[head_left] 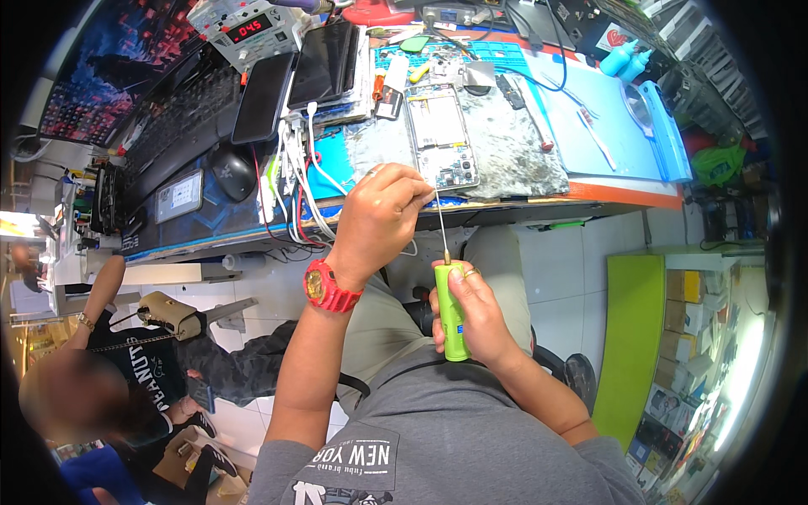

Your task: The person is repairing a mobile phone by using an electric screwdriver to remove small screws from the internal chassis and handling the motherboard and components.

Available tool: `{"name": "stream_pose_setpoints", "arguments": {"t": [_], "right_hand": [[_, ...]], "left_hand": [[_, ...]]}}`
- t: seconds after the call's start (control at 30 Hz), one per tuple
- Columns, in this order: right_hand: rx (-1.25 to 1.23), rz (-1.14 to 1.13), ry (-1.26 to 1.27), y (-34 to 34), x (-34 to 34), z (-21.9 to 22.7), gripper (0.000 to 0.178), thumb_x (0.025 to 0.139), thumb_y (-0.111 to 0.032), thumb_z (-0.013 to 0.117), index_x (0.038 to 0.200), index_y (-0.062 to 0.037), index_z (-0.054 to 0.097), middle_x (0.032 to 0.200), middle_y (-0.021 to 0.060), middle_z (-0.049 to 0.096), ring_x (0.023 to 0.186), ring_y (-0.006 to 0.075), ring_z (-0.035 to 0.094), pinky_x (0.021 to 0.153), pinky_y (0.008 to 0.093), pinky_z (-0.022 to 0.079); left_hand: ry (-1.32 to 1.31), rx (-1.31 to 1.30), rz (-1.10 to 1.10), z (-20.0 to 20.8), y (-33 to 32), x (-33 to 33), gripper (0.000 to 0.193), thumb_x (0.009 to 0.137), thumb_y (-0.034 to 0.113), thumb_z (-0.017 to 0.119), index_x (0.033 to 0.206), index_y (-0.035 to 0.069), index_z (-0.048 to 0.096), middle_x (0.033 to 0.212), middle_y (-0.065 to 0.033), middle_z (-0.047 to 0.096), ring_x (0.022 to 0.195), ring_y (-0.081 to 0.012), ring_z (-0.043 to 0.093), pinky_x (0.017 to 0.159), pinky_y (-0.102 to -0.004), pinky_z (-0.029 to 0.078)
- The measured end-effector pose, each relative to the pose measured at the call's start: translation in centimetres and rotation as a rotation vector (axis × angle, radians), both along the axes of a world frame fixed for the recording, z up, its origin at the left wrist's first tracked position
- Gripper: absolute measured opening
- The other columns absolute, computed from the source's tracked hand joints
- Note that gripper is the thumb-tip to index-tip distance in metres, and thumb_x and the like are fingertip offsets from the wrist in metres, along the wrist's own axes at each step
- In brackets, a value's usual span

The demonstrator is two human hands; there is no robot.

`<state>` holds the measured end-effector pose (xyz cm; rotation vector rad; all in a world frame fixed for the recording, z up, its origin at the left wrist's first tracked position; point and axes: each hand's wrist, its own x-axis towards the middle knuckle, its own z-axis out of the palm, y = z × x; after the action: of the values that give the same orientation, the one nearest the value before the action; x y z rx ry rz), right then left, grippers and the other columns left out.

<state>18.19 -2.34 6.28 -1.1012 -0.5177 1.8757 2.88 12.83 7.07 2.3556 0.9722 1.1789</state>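
Observation:
My right hand (473, 313) is wrapped round the thick handle of a lime-green handheld tool (452, 324), with the thumb along its upper part. A brass-coloured collar and a long thin metal shaft point away from me, up toward the bench edge. At the far end of that shaft, my left hand (383, 215) pinches with thumb and forefinger; whatever small piece may be between them is too small to name. Just beyond the fingertips lies an opened smartphone (439, 133), its inner boards and camera modules exposed, on a stained grey work mat (505, 151).
Left of the mat are white cables (294, 156), dark phones (263, 97), a mouse (233, 168) and a keyboard (181, 126). A power supply (244, 34) stands behind. On the right lie a toothbrush (596, 137) and blue bottles (619, 57). Another person (143, 379) sits at lower left.

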Motion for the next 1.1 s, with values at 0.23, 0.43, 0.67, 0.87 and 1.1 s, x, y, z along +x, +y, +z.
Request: {"name": "stream_pose_setpoints", "arguments": {"t": [0.23, 0.43, 0.67, 0.87, 1.1], "right_hand": [[0.006, -0.029, -0.005, -0.08, 0.22, -0.06, 0.045, 0.112, -0.044, 0.044, 0.136, -0.0059, 0.042, 0.09, 0.0095, 0.057, 0.054, 0.017, 0.06, 0.046, 0.0337, 0.053], [0.01, -0.05, -0.003, -0.14, 0.44, -0.24, 0.044, 0.112, -0.043, 0.045, 0.136, -0.0067, 0.043, 0.09, 0.009, 0.057, 0.053, 0.0168, 0.06, 0.046, 0.0336, 0.053], [-0.004, 0.015, -0.068, 0.09, -0.2, -0.05, 0.042, 0.111, -0.042, 0.047, 0.135, -0.0074, 0.044, 0.09, 0.0079, 0.057, 0.054, 0.0157, 0.06, 0.047, 0.0323, 0.052], [0.013, 0.0, -0.078, -0.02, -0.11, -0.32, 0.045, 0.111, -0.044, 0.048, 0.136, -0.0073, 0.044, 0.091, 0.0076, 0.058, 0.055, 0.015, 0.06, 0.047, 0.0316, 0.051], [-0.004, 0.003, -0.083, 0.1, 0.01, -0.18, 0.046, 0.111, -0.045, 0.048, 0.136, -0.0071, 0.044, 0.091, 0.0075, 0.058, 0.054, 0.0148, 0.06, 0.047, 0.0316, 0.051]], "left_hand": [[0.014, -0.007, 0.011, 0.01, 0.0, -0.02, 0.011, 0.078, -0.004, 0.08, 0.085, 0.0, 0.072, 0.089, -0.0098, 0.072, 0.082, -0.0278, 0.069, 0.073, -0.0378, 0.054], [0.012, -0.005, 0.008, -0.03, 0.0, -0.05, 0.013, 0.077, -0.004, 0.08, 0.086, 0.0, 0.072, 0.089, -0.0098, 0.072, 0.082, -0.0277, 0.07, 0.074, -0.0376, 0.055], [0.02, -0.019, -0.012, 0.01, 0.28, -0.3, 0.013, 0.076, -0.005, 0.079, 0.085, 0.001, 0.071, 0.089, -0.0094, 0.073, 0.082, -0.0267, 0.071, 0.072, -0.0364, 0.056], [0.016, -0.009, -0.029, -0.12, 0.4, -0.52, 0.012, 0.076, -0.006, 0.078, 0.083, 0.001, 0.072, 0.089, -0.0094, 0.073, 0.082, -0.026, 0.072, 0.072, -0.0358, 0.057], [0.016, -0.008, -0.042, -0.37, 0.62, -0.72, 0.012, 0.076, -0.006, 0.078, 0.083, 0.001, 0.072, 0.09, -0.0093, 0.074, 0.083, -0.0261, 0.072, 0.072, -0.0358, 0.057]]}}
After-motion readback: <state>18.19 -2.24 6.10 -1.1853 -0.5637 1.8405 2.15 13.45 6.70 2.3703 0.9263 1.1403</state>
